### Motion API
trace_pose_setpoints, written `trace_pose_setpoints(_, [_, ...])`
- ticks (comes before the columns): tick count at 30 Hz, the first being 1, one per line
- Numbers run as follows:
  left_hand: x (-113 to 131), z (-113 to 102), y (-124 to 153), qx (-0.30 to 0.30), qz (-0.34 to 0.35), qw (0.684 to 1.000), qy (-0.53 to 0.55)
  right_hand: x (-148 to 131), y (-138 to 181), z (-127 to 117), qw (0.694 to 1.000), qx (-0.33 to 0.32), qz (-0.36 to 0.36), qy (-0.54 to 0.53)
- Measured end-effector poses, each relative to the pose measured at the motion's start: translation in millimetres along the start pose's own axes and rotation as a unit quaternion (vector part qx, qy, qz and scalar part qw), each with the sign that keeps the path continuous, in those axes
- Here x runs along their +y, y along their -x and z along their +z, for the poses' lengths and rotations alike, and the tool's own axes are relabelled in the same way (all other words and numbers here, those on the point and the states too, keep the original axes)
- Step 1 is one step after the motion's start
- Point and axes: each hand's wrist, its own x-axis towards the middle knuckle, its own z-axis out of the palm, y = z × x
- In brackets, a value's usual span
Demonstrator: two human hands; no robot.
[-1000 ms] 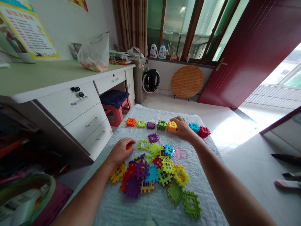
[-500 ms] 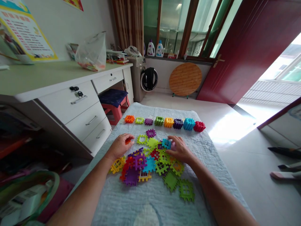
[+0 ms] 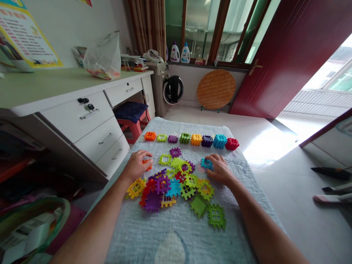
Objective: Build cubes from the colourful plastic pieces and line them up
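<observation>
Left hand (image 3: 138, 163) grasps an orange plastic piece (image 3: 149, 168), right hand (image 3: 220, 168) a square blue plastic tile (image 3: 205, 161); overreaching could topple the blue plastic stack (image 3: 220, 141) at the tile's one o'clock.

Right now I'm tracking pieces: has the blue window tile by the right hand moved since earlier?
Yes, rightward: the blue window tile lined up with the yellow stack, now with the navy stack.

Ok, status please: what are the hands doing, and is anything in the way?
Left hand at orange piece, grip unclear. Right hand holding blue piece. Loose pile between them, possibly in the way. Row of blocks beyond.
</observation>
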Motion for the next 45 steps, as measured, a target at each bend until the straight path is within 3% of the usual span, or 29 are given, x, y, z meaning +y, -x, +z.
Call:
trace_pose_setpoints(4, [-8, -3, 1, 0.028, -0.023, 0.999, -0.029, -8, 2, -7, 1.000, 0.022, -0.011, 0.002])
trace_pose_setpoints(7, [-9, -1, 2, 0.004, -0.046, 0.999, -0.011, -38, 6, -16, 0.993, 0.044, -0.090, -0.056])
trace_pose_setpoints(11, [-6, 1, 4, -0.021, -0.053, 0.998, 0.008, -93, 18, -21, 0.965, -0.039, -0.229, -0.121])
trace_pose_setpoints(15, [-1, 1, 3, -0.024, -0.044, 0.998, 0.023, -123, 26, -9, 0.950, -0.085, -0.278, -0.112])
trace_pose_setpoints(21, [8, 0, 5, -0.042, -0.036, 0.994, 0.089, -109, 21, 0, 0.956, -0.064, -0.248, -0.144])
trace_pose_setpoints(26, [14, 0, 5, -0.056, -0.046, 0.982, 0.174, -84, 16, -2, 0.966, 0.008, -0.098, -0.238])
trace_pose_setpoints(30, [16, -2, 6, -0.068, -0.069, 0.968, 0.229, -65, 11, 2, 0.969, 0.017, -0.017, -0.247])
trace_pose_setpoints(36, [13, -3, 5, -0.069, -0.070, 0.975, 0.200, -54, 8, 4, 0.994, 0.030, -0.063, -0.088])
trace_pose_setpoints(41, [4, -4, 4, -0.039, -0.049, 0.994, 0.086, -56, 10, 5, 0.997, 0.002, -0.063, -0.050])
trace_pose_setpoints(45, [0, -4, 4, -0.037, -0.046, 0.996, 0.065, -57, 9, 3, 0.996, 0.006, -0.066, -0.065])
